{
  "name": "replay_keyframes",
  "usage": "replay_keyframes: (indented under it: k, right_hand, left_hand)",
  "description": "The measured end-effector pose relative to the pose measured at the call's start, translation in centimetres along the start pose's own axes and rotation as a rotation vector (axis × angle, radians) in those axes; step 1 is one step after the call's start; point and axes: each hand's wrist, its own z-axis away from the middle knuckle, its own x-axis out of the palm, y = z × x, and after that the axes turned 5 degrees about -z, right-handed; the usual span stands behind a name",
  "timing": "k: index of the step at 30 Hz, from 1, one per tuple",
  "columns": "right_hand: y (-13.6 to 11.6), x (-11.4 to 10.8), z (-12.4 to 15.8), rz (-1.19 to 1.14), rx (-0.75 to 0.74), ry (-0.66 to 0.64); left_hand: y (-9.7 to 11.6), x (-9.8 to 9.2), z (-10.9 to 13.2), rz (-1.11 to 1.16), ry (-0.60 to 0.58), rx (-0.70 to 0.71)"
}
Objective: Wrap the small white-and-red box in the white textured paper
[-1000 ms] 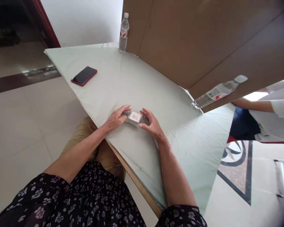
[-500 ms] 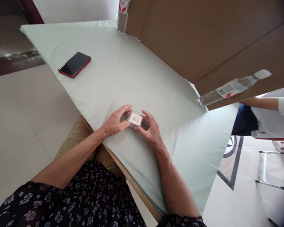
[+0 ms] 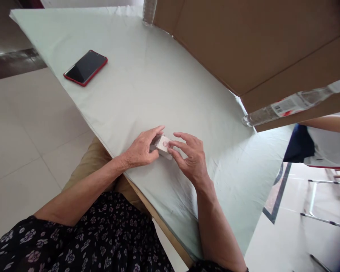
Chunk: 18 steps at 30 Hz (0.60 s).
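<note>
A small white box (image 3: 163,144) with a faint reddish print on top rests near the front edge of the cloth-covered table (image 3: 124,94). My left hand (image 3: 143,148) is wrapped round its left end, thumb in front and fingers behind. My right hand (image 3: 189,155) is at its right end, with thumb and a fingertip touching the box and the index finger raised away from it.
A phone in a red case (image 3: 85,68) lies at the upper left. A brown cardboard panel (image 3: 215,41) stands along the far side, with a clear bottle (image 3: 294,104) against it and another bottle (image 3: 149,13) at its left end. Beyond, a person's arm (image 3: 325,124) shows at the right.
My right hand has shifted right and turned, its index finger now lifted off the box. The box is tilted differently in my left hand. The whole view has moved slightly.
</note>
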Motion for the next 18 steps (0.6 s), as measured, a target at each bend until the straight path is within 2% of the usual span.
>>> replay_keyframes:
  k: [7,10,18]
  right_hand:
    - [-0.8,0.3,-1.0,0.234,-0.185,0.056]
    - [-1.2,0.8,-1.3,0.266,-0.223,0.099]
    - [-0.5,1.2,-1.9,0.109,-0.094,0.125]
  left_hand:
    - [0.2,0.1,0.0,-0.008,0.017,0.058]
    - [0.2,0.1,-0.1,-0.005,0.018,0.057]
    - [0.4,-0.1,0.0,-0.012,0.004,0.013]
